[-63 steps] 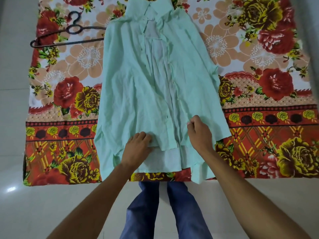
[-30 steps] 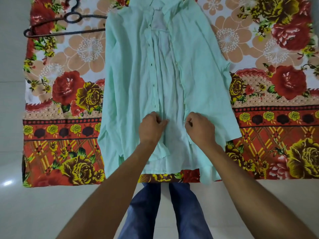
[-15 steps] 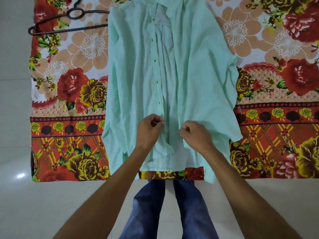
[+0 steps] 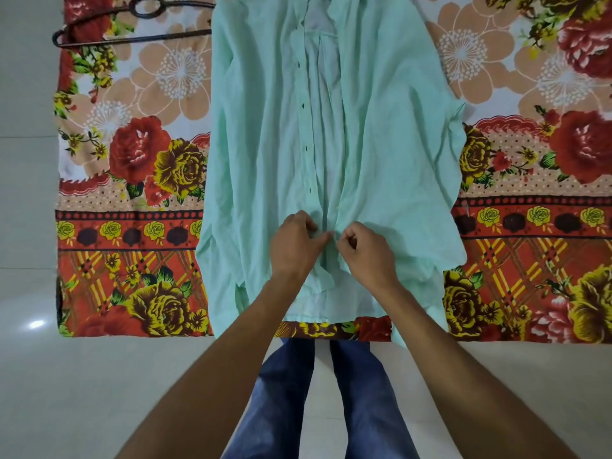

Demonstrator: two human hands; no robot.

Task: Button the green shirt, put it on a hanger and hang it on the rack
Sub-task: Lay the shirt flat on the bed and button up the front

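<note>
The left hand (image 4: 293, 245) pinches one shirt (image 4: 390, 134) placket. The right hand (image 4: 367, 248) pinches the other, fingertips nearly touching.

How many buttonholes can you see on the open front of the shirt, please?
4 on the left front strip of the shirt: one high, one lower, one at mid-length, one just above the left hand at. Hands and folds may hide others.

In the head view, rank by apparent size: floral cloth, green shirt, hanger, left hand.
1. floral cloth, partly cropped
2. green shirt
3. hanger and left hand: unsure, since the hanger is partly hidden and farther away.
</note>
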